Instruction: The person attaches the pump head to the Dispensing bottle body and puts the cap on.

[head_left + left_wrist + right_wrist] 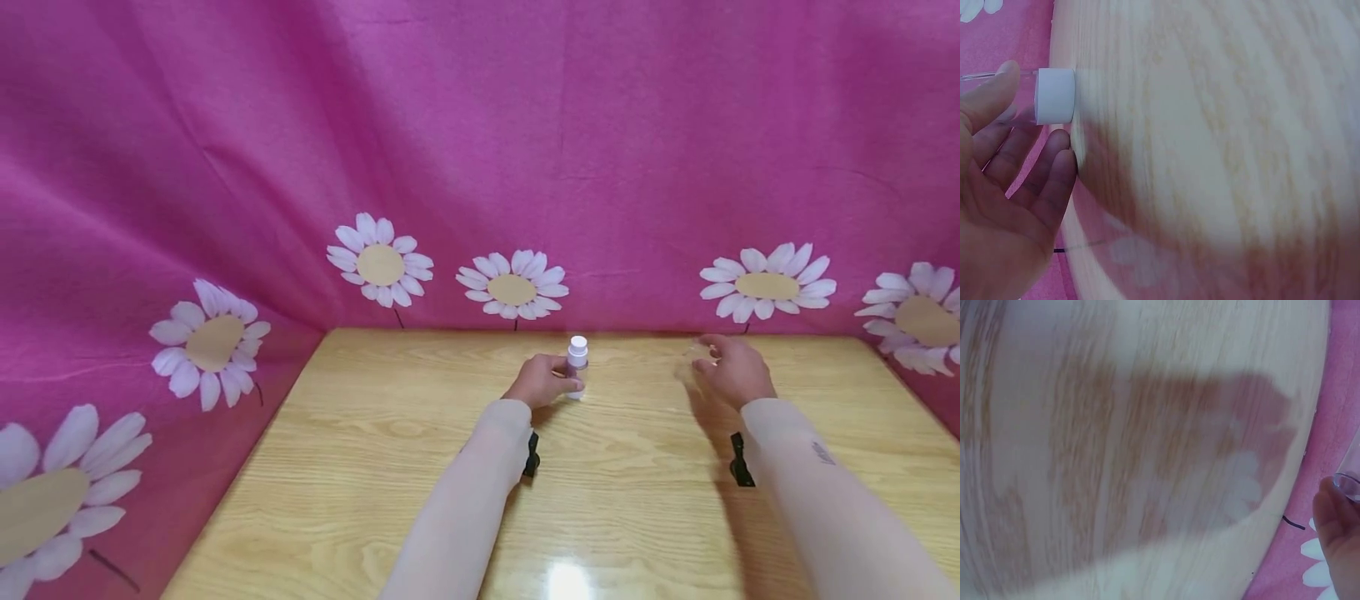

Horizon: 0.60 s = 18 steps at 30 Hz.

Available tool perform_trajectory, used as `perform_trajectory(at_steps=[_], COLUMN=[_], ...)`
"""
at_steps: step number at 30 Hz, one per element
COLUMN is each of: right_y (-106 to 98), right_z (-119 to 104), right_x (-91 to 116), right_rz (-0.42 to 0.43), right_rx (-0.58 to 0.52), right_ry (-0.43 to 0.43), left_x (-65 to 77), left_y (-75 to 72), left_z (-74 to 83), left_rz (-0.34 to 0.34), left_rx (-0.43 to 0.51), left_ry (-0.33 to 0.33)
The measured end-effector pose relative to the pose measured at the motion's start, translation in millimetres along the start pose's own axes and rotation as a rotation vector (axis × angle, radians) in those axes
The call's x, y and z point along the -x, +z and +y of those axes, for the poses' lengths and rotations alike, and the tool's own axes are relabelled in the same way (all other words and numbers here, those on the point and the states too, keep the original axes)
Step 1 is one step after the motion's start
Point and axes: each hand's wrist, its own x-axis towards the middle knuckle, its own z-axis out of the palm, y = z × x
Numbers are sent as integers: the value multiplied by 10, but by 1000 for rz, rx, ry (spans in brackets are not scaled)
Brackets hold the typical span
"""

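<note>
Near the back of the table, my left hand [537, 379] grips a small upright bottle [577, 357] between thumb and fingers. The bottle has a white pump top, a clear body and a white base [1055, 97], which sits right at the tabletop. In the left wrist view the lower fingers spread loosely below the base. Off to the right, my right hand [735, 368] holds a clear, see-through cap [1350, 472] raised over the table. Only its rounded end shows at the edge of the right wrist view, where most of the hand is out of frame.
The wood-grain table [390, 433] has a glossy surface with reflections and hand shadows. A pink cloth [480, 125] with printed white daisies hangs along its back and sides. Black wrist mounts [531, 455] show beside both sleeves.
</note>
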Motion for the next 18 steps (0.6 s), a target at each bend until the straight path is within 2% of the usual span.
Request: perform_trajectory(at_steps=[7, 14, 18], right_y=[-25, 2, -38], right_z=[-43, -240, -368], right_x=[20, 35, -3], right_rz=[32, 47, 63], right_rx=[-13, -111, -120], right_ry=[-25, -40, -89], left_x=[10, 16, 0], left_y=[16, 34, 41], left_z=[-35, -39, -6], left_rz=[6, 12, 14], left_rx=[25, 26, 26], left_ry=[-15, -7, 1])
